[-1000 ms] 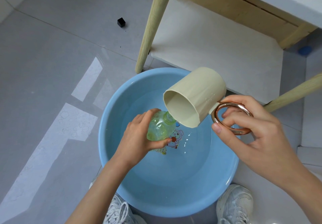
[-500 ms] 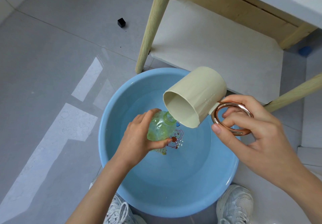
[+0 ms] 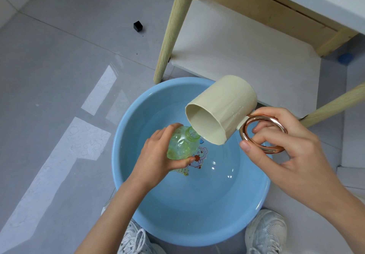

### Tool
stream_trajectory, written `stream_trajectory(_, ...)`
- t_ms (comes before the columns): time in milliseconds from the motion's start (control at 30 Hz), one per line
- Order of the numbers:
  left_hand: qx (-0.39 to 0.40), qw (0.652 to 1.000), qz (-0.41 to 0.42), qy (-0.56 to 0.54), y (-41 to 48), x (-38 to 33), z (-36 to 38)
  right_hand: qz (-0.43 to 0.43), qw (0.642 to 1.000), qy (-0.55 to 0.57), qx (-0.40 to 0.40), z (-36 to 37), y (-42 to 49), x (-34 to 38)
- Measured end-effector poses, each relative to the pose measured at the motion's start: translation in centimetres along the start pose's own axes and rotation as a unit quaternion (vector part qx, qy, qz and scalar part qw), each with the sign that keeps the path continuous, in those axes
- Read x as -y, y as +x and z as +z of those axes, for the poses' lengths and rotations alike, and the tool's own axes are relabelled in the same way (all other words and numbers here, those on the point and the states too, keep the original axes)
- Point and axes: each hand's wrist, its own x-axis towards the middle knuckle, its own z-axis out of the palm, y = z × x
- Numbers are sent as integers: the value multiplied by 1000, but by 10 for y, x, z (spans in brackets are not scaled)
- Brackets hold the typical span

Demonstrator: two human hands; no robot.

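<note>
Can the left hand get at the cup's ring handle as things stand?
Probably not: the left hand grips the green bottle, and the right hand holds the ring handle of the cup.

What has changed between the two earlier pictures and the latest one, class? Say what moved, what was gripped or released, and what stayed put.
Nothing has visibly changed. The right hand still holds the tilted beige cup by its copper ring handle, with the rim over the mouth of the green bottle. The left hand still grips that bottle above the blue basin.
</note>
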Motion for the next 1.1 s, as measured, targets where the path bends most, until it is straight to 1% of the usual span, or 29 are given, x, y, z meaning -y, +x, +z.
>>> stream_trajectory(1100,6,1000,-5,-5,0,-4,-2,-27,999,-29,-2,-1,0,2)
